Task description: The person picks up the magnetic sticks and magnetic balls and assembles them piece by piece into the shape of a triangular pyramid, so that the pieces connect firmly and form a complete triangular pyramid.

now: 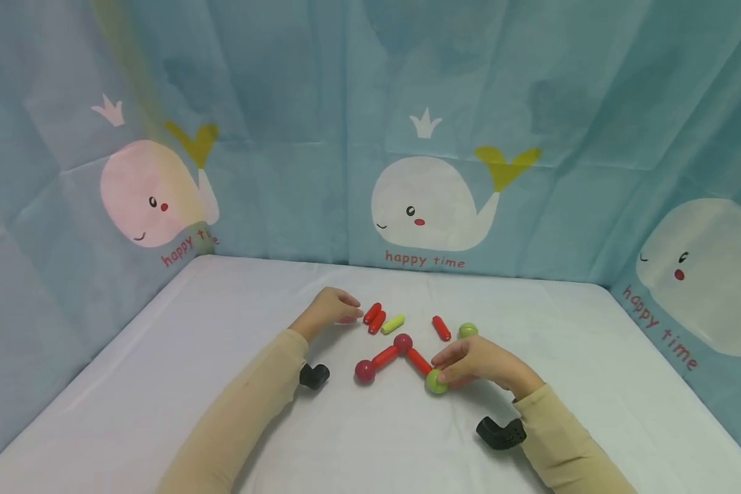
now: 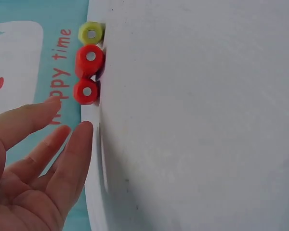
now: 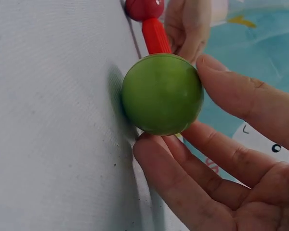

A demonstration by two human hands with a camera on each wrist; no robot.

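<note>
My left hand (image 1: 335,307) is over the table just left of two red rods (image 2: 90,60) and a yellow-green rod (image 1: 393,324). Its fingers are spread loosely and hold nothing. My right hand (image 1: 481,365) holds a green ball (image 3: 163,94) between thumb and fingertips, down at the white cloth. This ball sits at the end of a red connecting rod (image 1: 418,361), whose other end meets a dark red ball (image 1: 403,342). From there a second red rod (image 1: 385,357) runs to another dark red ball (image 1: 365,371), making a bent chain.
Behind the right hand lie a loose red rod (image 1: 441,328) and a second green ball (image 1: 468,330). Black wrist-worn pieces (image 1: 314,376) stick out from both sleeves. A blue whale-print curtain (image 1: 284,137) borders the white table (image 1: 358,446) at back and sides.
</note>
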